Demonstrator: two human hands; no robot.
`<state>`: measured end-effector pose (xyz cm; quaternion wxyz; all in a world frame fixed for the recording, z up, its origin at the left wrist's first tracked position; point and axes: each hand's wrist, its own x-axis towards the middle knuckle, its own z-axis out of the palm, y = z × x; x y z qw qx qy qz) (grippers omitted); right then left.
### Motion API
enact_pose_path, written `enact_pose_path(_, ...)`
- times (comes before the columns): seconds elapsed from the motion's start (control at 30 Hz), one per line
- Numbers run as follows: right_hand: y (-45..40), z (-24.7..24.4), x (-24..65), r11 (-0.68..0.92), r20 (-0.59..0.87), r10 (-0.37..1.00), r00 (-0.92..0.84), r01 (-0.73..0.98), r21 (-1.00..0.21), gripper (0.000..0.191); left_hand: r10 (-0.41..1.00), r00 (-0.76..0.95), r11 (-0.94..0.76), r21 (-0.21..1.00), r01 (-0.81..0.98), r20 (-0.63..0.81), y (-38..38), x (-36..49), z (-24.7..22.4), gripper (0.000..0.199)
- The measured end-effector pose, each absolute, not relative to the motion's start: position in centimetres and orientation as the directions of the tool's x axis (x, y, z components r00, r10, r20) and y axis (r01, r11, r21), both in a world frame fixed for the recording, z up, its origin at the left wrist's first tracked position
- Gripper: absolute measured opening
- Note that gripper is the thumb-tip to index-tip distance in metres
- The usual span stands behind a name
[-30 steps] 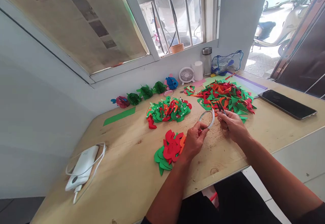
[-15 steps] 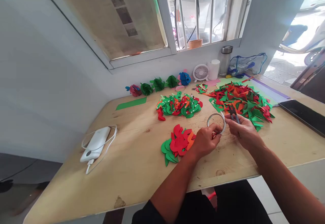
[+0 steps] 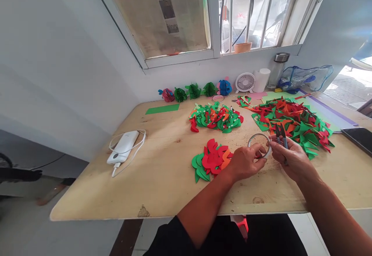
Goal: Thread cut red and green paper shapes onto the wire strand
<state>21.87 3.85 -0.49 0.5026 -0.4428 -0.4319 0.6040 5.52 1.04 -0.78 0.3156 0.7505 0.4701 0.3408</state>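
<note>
My left hand (image 3: 247, 162) grips a roll of white tape (image 3: 269, 152) by its lower rim, the ring standing up on edge. My right hand (image 3: 293, 158) is closed around a pair of small dark snips (image 3: 281, 134), blades pointing up and apart. Its thumb and forefinger reach the right edge of the tape roll. Left of my hands lies a small pile of red, orange and green paper cut-outs (image 3: 213, 159). Behind it sits a heap of cut-outs with small white pieces on them (image 3: 216, 117). Beyond my right hand spreads a big heap of paper scraps (image 3: 293, 118).
A white power bank with cable (image 3: 123, 147) lies at the left, a black phone (image 3: 359, 138) at the right. Along the wall stand several paper balls (image 3: 193, 90), a small fan (image 3: 245, 82), a glass bottle (image 3: 276, 72) and a clear blue-edged pouch (image 3: 306, 78). A green strip (image 3: 162, 109) lies flat.
The camera view has turned left, so everything sits further right. The white tape end that stuck up between my hands no longer shows. My fingers have come closer together at the roll.
</note>
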Motion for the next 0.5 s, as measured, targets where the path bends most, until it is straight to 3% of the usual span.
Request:
enact_pose_path(0.3, 3.2, -0.2, 21.1, -0.083, -0.054, 0.989, -0.139, -0.209, -0.974, 0.029, 0.965, 0.217, -0.206, 0.933, 0.295, 0.145, 1.1, 6.0, -0.9, 0.034)
enact_pose_path(0.5, 3.1, 0.0, 20.7, 0.025, 0.034, 0.995, -0.092, -0.098, -0.995, 0.026, 0.963, 0.218, -0.211, 0.943, 0.256, 0.156, 1.1, 5.9, -0.6, 0.044)
